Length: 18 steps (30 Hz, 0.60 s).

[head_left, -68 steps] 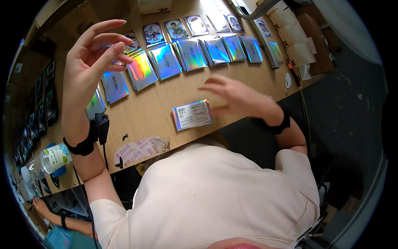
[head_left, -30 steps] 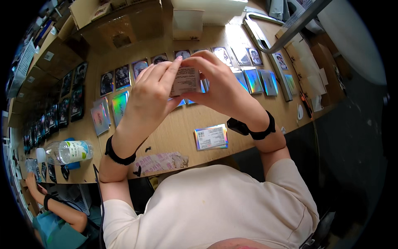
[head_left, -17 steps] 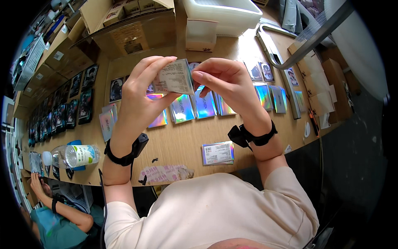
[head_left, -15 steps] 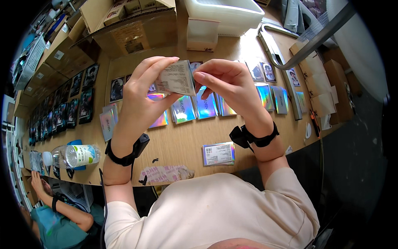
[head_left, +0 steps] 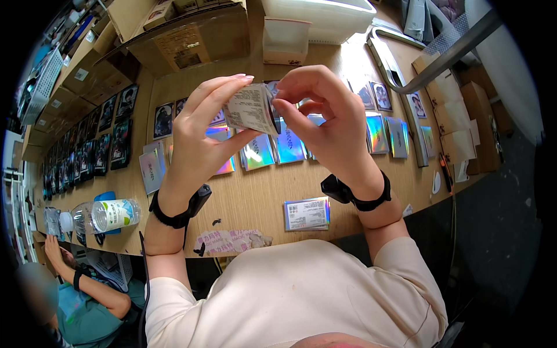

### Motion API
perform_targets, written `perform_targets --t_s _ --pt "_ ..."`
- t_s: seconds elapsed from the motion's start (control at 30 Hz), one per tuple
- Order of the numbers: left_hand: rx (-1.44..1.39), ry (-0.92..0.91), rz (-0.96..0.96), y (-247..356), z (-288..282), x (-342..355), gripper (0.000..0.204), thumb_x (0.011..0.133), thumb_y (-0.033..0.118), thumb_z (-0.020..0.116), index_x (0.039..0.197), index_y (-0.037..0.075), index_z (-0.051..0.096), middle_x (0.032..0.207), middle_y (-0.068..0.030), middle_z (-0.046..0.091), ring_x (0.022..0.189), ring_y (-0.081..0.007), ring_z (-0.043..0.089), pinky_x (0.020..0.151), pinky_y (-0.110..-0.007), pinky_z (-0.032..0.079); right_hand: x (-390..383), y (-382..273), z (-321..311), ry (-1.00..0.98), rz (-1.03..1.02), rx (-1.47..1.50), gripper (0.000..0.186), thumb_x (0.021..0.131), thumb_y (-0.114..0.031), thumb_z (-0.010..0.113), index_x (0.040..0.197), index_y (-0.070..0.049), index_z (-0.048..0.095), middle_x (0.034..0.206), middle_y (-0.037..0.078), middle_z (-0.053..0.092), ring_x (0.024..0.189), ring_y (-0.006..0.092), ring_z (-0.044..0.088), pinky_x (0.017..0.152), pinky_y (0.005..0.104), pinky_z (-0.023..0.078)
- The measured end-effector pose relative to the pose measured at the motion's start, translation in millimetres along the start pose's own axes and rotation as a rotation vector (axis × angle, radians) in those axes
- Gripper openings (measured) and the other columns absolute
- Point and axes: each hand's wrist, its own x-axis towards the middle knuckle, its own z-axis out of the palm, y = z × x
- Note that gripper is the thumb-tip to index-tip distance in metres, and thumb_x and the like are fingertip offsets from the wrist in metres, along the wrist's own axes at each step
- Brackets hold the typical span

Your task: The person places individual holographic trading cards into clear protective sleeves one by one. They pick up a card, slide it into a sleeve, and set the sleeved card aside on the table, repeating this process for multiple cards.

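Raised over the table, my left hand (head_left: 200, 124) is closed on a small card pack (head_left: 250, 109), its white printed side facing me. The thumb is below and the fingers are above. My right hand (head_left: 325, 107) has its thumb and forefinger at the pack's right edge, the other fingers curled. Exactly what those fingertips pinch is hidden. Beneath the hands runs a row of shiny rainbow-foil packs (head_left: 290, 146), with picture cards (head_left: 164, 120) behind them. A small stack of similar packs (head_left: 306, 214) lies near the table's front edge.
Dark card packs (head_left: 120, 144) stand in rows at the left, near a plastic bottle (head_left: 110, 216). An open carton (head_left: 180, 49) and white bins (head_left: 285, 40) stand at the back. A metal frame (head_left: 400, 87) rises at the right. A co-worker's hand (head_left: 53, 250) shows at lower left.
My right hand has lifted slightly, with its fingers more curled at the pack's edge. The pack in my left hand has tilted a little. The co-worker's head has come further into view.
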Motion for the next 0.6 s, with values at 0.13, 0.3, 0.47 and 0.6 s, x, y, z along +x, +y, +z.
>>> perform_targets --t_s 0.13,0.3,0.47,0.6 --pt "-0.01 0.018 -0.01 0.7 1.5 -0.2 0.065 0.061 0.009 0.087 0.121 0.007 0.063 0.119 -0.01 0.064 0.107 -0.0267 0.064 0.089 -0.035 0.054 0.0 -1.1 -2.7 -0.062 -0.153 -0.137 0.01 0.081 0.005 0.068 0.089 0.001 0.066 0.085 0.01 0.066 0.074 0.017 0.068 0.058 0.025 0.055" --pt "0.113 0.066 0.0 3.7 2.4 -2.2 0.064 0.062 0.004 0.085 0.122 0.006 0.063 0.121 -0.01 0.063 0.107 -0.0237 0.063 0.09 -0.032 0.052 -1.6 -0.8 -4.0 -0.066 -0.177 -0.141 0.011 0.079 0.005 0.069 0.089 0.001 0.066 0.087 0.01 0.065 0.073 0.0172 0.068 0.058 0.0257 0.056" --pt "0.236 0.115 0.108 1.5 4.5 -2.3 0.065 0.062 0.005 0.085 0.123 0.008 0.063 0.12 -0.0094 0.062 0.106 -0.0269 0.063 0.09 -0.035 0.054 -4.2 2.2 -5.0 -0.059 -0.141 -0.165 0.01 0.08 0.005 0.07 0.088 0.0 0.069 0.093 0.007 0.069 0.079 0.0136 0.068 0.06 0.0218 0.055" --pt "0.353 0.104 0.134 1.2 5.8 -4.2 0.067 0.062 0.001 0.084 0.125 0.006 0.062 0.121 -0.0099 0.062 0.106 -0.0267 0.062 0.089 -0.035 0.053 -3.4 6.2 -2.8 -0.042 -0.166 -0.225 0.008 0.081 0.005 0.068 0.085 0.001 0.062 0.093 0.009 0.066 0.077 0.0188 0.067 0.061 0.0263 0.055"
